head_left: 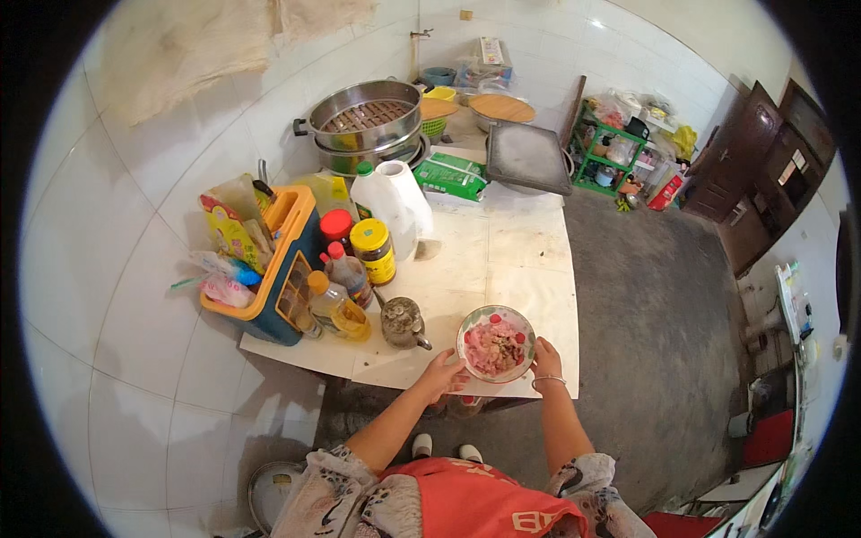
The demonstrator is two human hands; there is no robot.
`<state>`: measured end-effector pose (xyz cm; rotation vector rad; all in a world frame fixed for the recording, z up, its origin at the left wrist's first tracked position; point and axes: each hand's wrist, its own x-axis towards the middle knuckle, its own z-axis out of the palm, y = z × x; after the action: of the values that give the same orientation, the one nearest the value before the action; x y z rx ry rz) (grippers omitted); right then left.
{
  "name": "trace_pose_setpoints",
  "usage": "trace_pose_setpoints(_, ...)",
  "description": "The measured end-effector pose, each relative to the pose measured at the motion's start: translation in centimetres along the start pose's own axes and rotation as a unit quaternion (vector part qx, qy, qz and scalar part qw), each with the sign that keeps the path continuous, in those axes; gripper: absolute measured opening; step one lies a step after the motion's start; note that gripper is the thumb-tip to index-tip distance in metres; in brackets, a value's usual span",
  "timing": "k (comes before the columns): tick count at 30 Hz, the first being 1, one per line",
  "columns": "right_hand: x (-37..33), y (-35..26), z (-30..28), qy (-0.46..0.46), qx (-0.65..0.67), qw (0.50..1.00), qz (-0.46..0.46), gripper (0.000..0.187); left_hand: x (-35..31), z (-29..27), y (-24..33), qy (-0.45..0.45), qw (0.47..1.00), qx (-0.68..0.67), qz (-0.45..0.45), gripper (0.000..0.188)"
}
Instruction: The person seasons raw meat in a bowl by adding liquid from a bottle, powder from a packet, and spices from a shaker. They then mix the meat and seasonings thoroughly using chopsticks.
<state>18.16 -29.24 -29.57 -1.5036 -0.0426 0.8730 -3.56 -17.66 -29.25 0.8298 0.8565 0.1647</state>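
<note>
A round patterned bowl (463, 334) with pink raw minced meat (493, 348) and some darker brown bits in it is at the near edge of the table. My left hand (439, 376) grips its lower left rim, its fingers partly under the bowl. On the opposite side my right hand (546, 360), with a bracelet at the wrist, holds the right rim; part of its fingers is hidden by the bowl. Whether the bowl rests on the table or is slightly lifted, I cannot tell. Left of the bowl stands a small tarnished metal pot with a spout (402, 323).
On the table's left are an oil bottle (341, 314), a yellow-lidded jar (373, 249), a white jug (391, 202) and an orange-blue caddy (291, 260). Farther back stand a steel steamer (363, 121), a green packet (451, 176) and a dark square pan (527, 157). A green shelf (603, 148) stands beyond.
</note>
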Motion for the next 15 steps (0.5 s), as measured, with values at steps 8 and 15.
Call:
trace_pose_setpoints(8, -0.4, -0.1, -0.5, -0.088, 0.079, 0.992, 0.037, 0.033, 1.1, 0.4, 0.7, -0.096, 0.993, -0.067, -0.006, 0.057)
trace_pose_setpoints(15, -1.0, -0.4, -0.5, -0.075, 0.067, 0.993, 0.057, 0.032, 0.6, 0.1, 1.1, -0.108, 0.991, -0.073, -0.028, 0.056)
